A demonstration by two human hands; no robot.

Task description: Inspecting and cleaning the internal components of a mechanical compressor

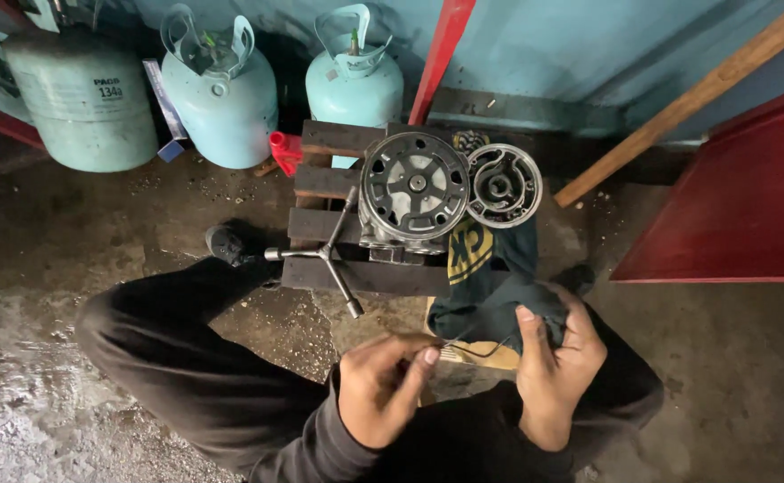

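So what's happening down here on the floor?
A person crouches over a small wooden pallet on a concrete floor. Both hands are busy close to the body: the left hand and right hand pinch a thin wire between them, beside a dark cloth. On the pallet sit a round metal compressor, a separate ring-shaped part and a three-armed wrench. Three pale green gas cylinders stand behind.

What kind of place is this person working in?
Probably a small repair workshop, maybe for vehicle air conditioning: pale green gas cylinders stand by the wall, and a metal compressor body and three-way wrench lie on a pallet.
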